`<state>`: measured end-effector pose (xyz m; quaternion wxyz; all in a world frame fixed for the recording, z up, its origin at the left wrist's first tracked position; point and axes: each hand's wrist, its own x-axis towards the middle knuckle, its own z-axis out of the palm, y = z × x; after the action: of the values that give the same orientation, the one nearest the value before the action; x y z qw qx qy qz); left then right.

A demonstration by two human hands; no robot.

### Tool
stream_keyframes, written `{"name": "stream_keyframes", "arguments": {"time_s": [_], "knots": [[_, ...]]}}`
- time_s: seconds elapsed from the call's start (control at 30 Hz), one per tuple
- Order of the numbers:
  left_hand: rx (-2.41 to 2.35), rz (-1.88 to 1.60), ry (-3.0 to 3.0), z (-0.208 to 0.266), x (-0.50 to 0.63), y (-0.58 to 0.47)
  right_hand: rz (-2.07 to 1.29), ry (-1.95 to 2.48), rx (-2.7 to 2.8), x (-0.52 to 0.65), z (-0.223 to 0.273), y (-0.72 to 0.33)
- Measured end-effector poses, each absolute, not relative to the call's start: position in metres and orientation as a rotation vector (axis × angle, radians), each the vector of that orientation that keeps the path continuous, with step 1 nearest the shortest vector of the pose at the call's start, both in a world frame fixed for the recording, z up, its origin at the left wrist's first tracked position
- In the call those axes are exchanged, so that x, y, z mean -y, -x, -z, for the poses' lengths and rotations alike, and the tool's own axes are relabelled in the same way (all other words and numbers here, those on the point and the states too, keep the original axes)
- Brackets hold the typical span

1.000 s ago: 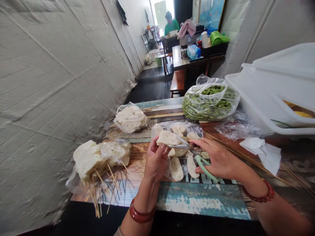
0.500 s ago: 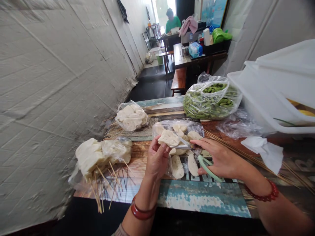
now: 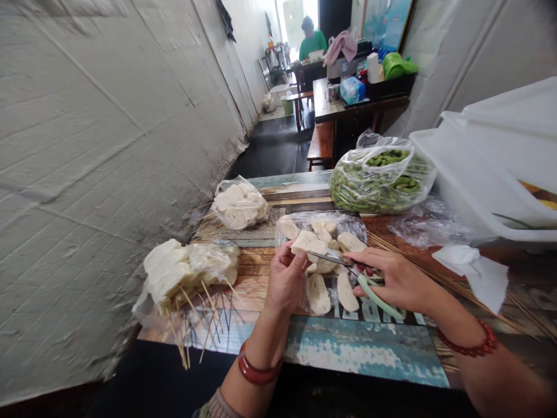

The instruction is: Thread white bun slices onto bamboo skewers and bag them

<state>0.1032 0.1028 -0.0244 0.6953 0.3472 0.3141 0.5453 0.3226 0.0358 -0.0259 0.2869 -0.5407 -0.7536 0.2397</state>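
Between the fingers and thumb of my left hand [image 3: 282,284] is a pale, spongy, dough-like slice [image 3: 308,242]. My right hand [image 3: 400,281] grips green-handled scissors [image 3: 380,303], their metal blades pointing left and lying against the slice's lower edge. Whether the blades are cutting into it I cannot tell. Beneath both hands, more pale slices [image 3: 319,294] rest on and around an open clear plastic bag [image 3: 287,220]. To the left, a stack of pale slices [image 3: 163,273], partly covered by plastic, has several wooden skewers [image 3: 211,302] sticking out toward me.
Another clear bag of pale slices [image 3: 241,203] sits farther back by the wall. Green pods fill a bag [image 3: 374,188] at the back right, beside white plastic tubs [image 3: 461,191]. Long skewers [image 3: 444,278] and a white tissue [image 3: 474,270] lie right. A person in green [image 3: 312,43] sits far off.
The scissors have come round so their blades now show clearly, open a little at the slice. My left hand still holds the slice. The whole view has shifted slightly.
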Motion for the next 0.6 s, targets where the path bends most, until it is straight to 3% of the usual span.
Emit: {"name": "stream_keyframes", "arguments": {"time_s": [0.6], "knots": [[-0.672, -1.210, -0.766, 0.0280, -0.1026, -0.1007, -0.676, 1.528, 2.039, -0.0331, 0.0208, -0.3190]]}}
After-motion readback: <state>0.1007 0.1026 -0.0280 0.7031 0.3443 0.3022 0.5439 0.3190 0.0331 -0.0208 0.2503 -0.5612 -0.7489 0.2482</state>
